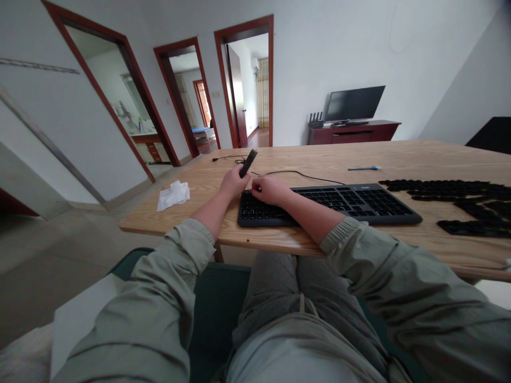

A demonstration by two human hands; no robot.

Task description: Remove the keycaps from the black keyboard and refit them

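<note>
On my wooden table (pixel 319 159): crumpled white tissue (pixel 173 194) far left, blue pen-like thing (pixel 364 168) at back, rows of loose black keycaps (pixel 451 187) on rt. Behind: TV (pixel 353 103) on red cabinet (pixel 353 132), router (pixel 316 118) beside it.

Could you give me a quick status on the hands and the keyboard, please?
Left hand shut on slim black tool. Right hand resting on keyboard, left end. Cable runs just behind.

The person is wearing a pale olive jacket (pixel 287 351), its sleeves (pixel 159 303) ending in gathered elastic cuffs (pixel 339 234), over grey trousers (pixel 275 282).
</note>
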